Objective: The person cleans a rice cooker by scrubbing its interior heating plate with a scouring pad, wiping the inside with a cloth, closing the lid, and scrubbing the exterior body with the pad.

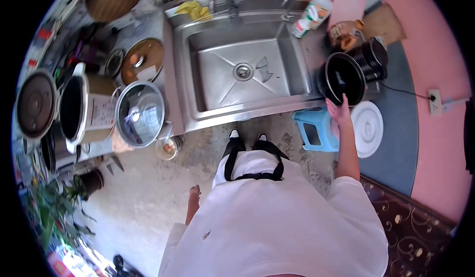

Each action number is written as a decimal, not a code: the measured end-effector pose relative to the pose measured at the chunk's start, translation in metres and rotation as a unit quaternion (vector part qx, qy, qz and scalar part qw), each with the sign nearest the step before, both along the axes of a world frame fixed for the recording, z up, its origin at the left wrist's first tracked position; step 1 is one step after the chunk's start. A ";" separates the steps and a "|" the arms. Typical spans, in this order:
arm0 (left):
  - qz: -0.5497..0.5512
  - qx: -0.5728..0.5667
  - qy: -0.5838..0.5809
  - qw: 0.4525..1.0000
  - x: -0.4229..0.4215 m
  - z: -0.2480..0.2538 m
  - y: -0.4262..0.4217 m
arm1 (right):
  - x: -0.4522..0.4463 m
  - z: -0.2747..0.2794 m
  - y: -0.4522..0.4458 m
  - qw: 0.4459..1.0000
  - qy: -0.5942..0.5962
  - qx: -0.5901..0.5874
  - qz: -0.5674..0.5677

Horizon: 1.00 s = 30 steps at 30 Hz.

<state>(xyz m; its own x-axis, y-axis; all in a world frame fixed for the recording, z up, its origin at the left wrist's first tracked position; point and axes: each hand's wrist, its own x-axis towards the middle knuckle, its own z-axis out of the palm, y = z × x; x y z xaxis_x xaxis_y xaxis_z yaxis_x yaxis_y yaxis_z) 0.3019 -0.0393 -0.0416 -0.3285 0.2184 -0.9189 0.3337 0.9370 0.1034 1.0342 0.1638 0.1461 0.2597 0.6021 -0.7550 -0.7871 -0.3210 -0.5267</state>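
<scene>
My right hand (339, 111) is at the near rim of a black pot (342, 76), palm turned up. Its thumb lies over the rim, and the other fingers reach under the near side, partly hidden. The pot's dark, shiny inside faces me. A black kettle-like appliance (372, 59) with a cord stands just beyond it. Below my right hand are a blue plastic stool (314, 128) and a round white lid (367, 128). Down by my side hangs my left hand (195, 192), small and foreshortened, with nothing visible in it; its fingers are not clear.
A steel sink (237, 108) with a tap (213, 0) lies ahead. Bottles (316, 12) and a pink board (349, 2) are behind its right side. On the left are a large cooker (96, 103), a glass lid (140, 113) and a brown lid (153, 54). Plants (49, 212) stand lower left.
</scene>
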 end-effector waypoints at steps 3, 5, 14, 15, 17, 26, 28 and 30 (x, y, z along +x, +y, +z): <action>0.075 0.102 0.050 0.991 0.038 0.015 -0.003 | -0.032 -0.015 -0.022 0.994 0.000 0.104 -0.012; 0.086 0.097 0.053 0.990 0.052 0.028 -0.006 | -0.050 -0.058 -0.050 0.982 -0.058 0.172 0.042; 0.059 -0.049 0.367 0.927 0.119 0.170 -0.009 | -0.133 -0.118 -0.048 0.471 -0.475 -0.065 0.741; 0.017 -0.102 0.398 0.912 0.118 0.182 -0.008 | -0.133 -0.129 -0.051 0.468 -0.479 -0.055 0.741; 0.054 -0.107 0.310 0.943 0.096 0.189 -0.014 | -0.125 -0.153 -0.055 0.443 -0.514 0.045 0.733; 0.246 0.432 0.393 0.773 -0.104 0.318 0.067 | -0.359 0.124 0.078 0.488 -0.572 0.160 0.640; 0.235 0.598 0.392 0.658 -0.136 0.377 0.109 | -0.436 0.209 0.111 0.508 -0.582 0.307 0.556; 0.181 0.715 0.411 0.535 -0.154 0.448 0.146 | -0.508 0.289 0.128 0.465 -0.616 0.479 0.419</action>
<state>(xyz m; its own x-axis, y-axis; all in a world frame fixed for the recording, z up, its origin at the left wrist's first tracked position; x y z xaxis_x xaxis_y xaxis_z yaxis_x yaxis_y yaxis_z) 0.1481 0.1066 0.4066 -0.7527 0.2903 0.5909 0.6402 0.1131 0.7598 0.5263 0.2922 0.4351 -0.4888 0.7887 0.3729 0.4908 0.6020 -0.6298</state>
